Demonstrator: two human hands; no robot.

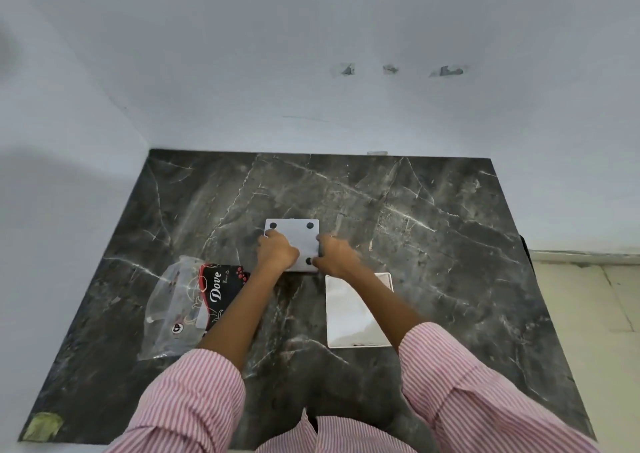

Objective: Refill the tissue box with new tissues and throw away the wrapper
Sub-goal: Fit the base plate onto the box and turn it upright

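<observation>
A white square tissue box [297, 236] lies bottom-up on the dark marble counter [415, 231], its black rubber feet showing. My left hand [277, 250] grips its left side and my right hand [335, 253] grips its right side. A clear plastic tissue wrapper [187, 302] with a black and red "Dove" print lies crumpled to the left of my left forearm. A flat white rectangular panel [349, 314] lies on the counter to the right, partly under my right forearm.
Pale walls close off the counter at the back and left. The counter ends on the right, with a light tiled ledge [588, 297] beyond it. A scrap of yellow-green tape [43, 426] sticks near the front left corner.
</observation>
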